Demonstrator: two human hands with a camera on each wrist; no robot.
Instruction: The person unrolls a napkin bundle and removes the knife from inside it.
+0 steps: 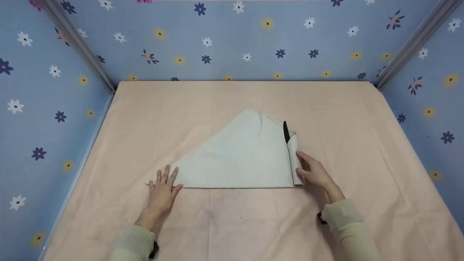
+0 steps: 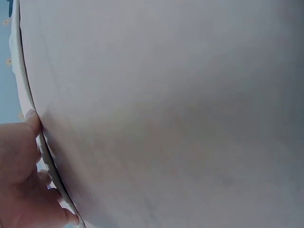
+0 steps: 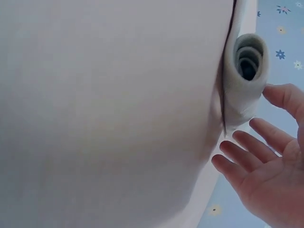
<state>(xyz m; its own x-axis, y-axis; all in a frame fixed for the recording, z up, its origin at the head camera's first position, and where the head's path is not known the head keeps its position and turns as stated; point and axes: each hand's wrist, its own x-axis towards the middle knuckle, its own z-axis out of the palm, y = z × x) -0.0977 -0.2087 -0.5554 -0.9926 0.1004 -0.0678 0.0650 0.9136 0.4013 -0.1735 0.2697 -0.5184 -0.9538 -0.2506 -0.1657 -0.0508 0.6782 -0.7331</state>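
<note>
A pale napkin point(image 1: 232, 159) lies folded with a peak at the back and a straight front edge. Its right end is wound into a roll point(image 1: 295, 163), and a black, narrow, blade-like piece point(image 1: 286, 131) sticks out of the roll's far end; the rest of that piece is hidden. My left hand point(image 1: 163, 190) rests with spread fingers on the napkin's left corner. At the right side of the roll, my right hand point(image 1: 317, 174) touches it with thumb and fingertips. The right wrist view shows the roll's layered open end point(image 3: 248, 69), the thumb against it and the fingers loosely extended.
A peach cloth point(image 1: 232, 221) with light creases covers the table. Blue flowered panels point(image 1: 232, 40) stand at the back and both sides, joined by grey corner posts point(image 1: 78, 43).
</note>
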